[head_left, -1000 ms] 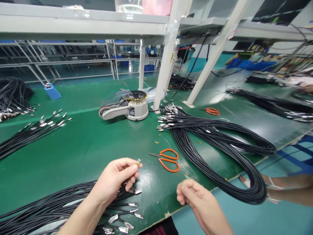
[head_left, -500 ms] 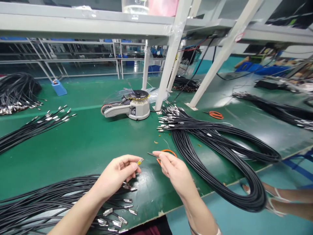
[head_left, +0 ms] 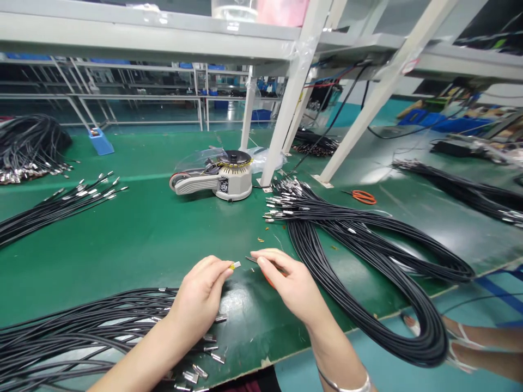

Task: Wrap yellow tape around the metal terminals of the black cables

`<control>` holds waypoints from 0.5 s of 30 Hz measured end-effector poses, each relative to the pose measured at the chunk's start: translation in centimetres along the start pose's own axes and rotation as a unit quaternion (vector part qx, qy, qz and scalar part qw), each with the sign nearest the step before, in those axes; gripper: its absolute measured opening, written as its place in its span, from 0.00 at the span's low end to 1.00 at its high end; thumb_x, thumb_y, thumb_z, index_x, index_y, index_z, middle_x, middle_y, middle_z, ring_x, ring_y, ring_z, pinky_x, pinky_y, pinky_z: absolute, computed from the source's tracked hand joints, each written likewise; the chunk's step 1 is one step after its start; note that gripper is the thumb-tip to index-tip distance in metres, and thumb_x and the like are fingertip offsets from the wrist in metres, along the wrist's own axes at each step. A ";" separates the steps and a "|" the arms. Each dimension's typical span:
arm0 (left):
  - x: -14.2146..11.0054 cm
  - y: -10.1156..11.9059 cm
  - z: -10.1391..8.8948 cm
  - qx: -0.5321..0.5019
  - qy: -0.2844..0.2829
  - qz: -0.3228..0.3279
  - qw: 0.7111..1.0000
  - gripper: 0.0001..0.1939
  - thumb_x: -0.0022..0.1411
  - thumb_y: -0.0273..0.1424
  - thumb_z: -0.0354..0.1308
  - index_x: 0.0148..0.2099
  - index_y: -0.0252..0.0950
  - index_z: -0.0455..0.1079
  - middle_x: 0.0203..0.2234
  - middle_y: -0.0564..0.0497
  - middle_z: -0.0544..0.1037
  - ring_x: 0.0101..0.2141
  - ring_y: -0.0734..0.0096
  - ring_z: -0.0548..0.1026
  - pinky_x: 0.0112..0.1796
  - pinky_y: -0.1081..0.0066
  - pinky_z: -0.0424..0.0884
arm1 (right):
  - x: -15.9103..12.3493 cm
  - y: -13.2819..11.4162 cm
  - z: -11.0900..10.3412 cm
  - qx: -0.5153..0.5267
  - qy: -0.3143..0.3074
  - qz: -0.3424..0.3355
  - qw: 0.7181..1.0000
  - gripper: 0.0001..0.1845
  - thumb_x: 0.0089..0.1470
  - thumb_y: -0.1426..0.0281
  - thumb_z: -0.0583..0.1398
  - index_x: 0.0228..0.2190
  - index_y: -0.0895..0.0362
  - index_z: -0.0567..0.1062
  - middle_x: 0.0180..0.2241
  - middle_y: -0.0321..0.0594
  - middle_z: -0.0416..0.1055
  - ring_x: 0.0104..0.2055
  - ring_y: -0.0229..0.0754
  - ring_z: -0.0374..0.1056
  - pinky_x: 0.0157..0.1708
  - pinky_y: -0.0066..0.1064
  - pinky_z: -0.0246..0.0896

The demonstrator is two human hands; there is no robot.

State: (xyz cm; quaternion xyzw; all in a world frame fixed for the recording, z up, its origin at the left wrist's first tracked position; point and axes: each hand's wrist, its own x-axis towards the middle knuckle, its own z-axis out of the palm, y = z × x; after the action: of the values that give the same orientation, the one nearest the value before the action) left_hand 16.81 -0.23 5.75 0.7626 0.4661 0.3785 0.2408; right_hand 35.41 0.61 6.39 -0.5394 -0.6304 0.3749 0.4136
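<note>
The small silver rectangular connector (head_left: 238, 264), with a strip of yellow film (head_left: 233, 267) at its base, is just above the green desk (head_left: 155, 234), pinched between thumb and fingers of the left hand (head_left: 200, 288). The right hand (head_left: 292, 286) is curled over the orange-handled metal scissors (head_left: 269, 280), their dark tips pointing towards the connector; whether it grips them firmly cannot be told. Loose black cables with silver ends (head_left: 102, 305) lie under the left forearm, a looped black cable bundle (head_left: 429, 337) lies to the right, and a grey round tape dispenser (head_left: 235, 182) stands behind.

As for progress, the yellow film is already on the connector, and the scissors are apart from it; no cut is visible. Compared with the earlier frame, the left fingers have closed in and turned, and the right hand now hides the upper orange loop.
</note>
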 end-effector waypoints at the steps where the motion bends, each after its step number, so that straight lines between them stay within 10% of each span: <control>1: -0.1 -0.1 0.1 0.009 0.002 0.012 1.000 0.11 0.64 0.28 0.47 0.42 0.38 0.71 0.28 0.52 0.72 0.31 0.73 0.69 0.34 0.74 0.65 | 0.0 -0.5 0.3 0.029 -0.013 0.024 0.999 0.11 0.52 0.64 0.56 0.34 0.54 0.77 0.36 0.42 0.74 0.39 0.44 0.69 0.41 0.37 0.64; 15: -0.7 -0.6 -0.5 0.053 -0.044 0.028 0.997 0.15 0.65 0.30 0.45 0.51 0.38 0.67 0.31 0.50 0.75 0.33 0.71 0.72 0.36 0.71 0.70 | 0.4 -1.5 2.0 0.144 -0.096 0.113 0.978 0.10 0.43 0.63 0.61 0.21 0.58 0.72 0.20 0.31 0.65 0.23 0.34 0.59 0.25 0.27 0.56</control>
State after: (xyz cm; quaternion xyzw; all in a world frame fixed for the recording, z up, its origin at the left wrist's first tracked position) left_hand 15.96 -0.57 5.37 0.8031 0.4524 0.3262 0.2097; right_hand 32.98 0.79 7.08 -0.5034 -0.5413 0.5562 0.3797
